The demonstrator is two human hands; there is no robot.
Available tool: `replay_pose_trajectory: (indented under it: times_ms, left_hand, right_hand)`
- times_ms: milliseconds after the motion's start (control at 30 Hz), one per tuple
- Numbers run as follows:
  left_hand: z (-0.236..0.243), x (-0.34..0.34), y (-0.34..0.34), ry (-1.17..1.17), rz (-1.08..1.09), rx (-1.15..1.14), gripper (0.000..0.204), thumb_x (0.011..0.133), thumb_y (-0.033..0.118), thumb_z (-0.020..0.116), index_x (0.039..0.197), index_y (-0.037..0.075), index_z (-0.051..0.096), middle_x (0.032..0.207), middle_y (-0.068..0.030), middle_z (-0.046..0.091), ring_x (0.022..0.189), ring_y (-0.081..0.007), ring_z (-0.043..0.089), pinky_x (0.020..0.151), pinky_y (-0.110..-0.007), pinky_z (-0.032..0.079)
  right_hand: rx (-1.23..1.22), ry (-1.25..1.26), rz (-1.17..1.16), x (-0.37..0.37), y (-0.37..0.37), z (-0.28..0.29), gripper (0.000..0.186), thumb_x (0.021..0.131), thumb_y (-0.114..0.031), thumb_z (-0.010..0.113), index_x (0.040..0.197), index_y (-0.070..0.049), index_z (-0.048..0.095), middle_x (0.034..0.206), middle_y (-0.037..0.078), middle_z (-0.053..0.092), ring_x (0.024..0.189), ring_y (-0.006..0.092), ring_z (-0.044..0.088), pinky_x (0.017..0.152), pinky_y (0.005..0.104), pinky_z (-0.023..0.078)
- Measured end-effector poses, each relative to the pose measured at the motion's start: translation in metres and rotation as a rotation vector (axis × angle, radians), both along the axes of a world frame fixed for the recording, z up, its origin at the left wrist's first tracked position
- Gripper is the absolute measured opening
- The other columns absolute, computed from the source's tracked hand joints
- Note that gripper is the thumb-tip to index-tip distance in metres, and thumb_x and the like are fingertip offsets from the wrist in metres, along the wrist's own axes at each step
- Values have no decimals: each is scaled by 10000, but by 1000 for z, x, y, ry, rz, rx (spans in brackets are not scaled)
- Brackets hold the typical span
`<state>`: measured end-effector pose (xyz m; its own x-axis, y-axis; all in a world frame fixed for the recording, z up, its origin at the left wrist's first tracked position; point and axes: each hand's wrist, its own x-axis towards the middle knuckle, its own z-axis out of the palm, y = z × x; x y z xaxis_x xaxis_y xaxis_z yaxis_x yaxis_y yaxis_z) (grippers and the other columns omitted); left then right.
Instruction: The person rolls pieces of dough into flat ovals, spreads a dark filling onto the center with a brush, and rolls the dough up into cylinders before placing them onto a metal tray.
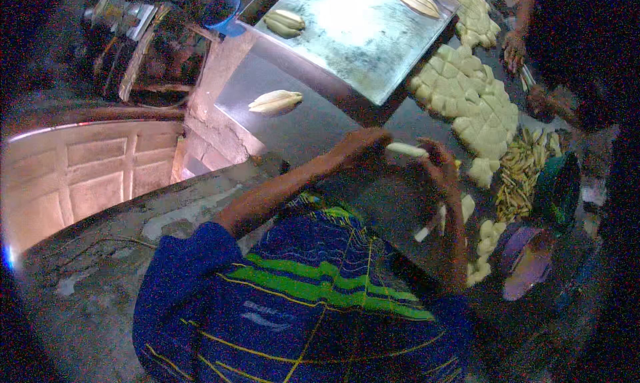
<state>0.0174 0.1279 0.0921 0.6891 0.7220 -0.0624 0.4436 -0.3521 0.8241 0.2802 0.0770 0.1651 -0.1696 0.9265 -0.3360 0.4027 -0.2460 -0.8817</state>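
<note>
A pale strip of dough is stretched between my two hands above the dark work surface. My left hand pinches its left end, the fingers closed together. My right hand has its fingers curled round the right end. Under my right forearm lie a few more pale pieces, partly covered by the arm. Left of my hands, a shaped dough piece with lengthwise ridges rests on a grey sheet.
Beyond my hands lies a metal tray with ridged dough pieces on it. To the right are many cut dough lumps, yellowish strips, a green container and a purple bowl. Another person's hands work at far right.
</note>
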Motion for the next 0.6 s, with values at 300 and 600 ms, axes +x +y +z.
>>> replay_pose_trajectory:
  times_ms: [300,600]
  left_hand:
    - [53,-195,-30,-481,403,-510,275,928,210,701,1135,33,671,1064,-110,696,970,-199,666,864,-358,535]
    - [30,-279,-7,-247,629,-26,218,883,73,728,1095,32,699,1059,-124,703,983,-243,681,869,-339,548]
  right_hand:
    - [-35,94,279,-176,51,-15,284,950,-188,690,1190,-37,713,1051,74,717,1083,190,648,978,339,500]
    - [307,124,442,-263,110,-47,225,932,-172,710,1123,-55,737,1129,93,727,1115,212,659,993,353,494]
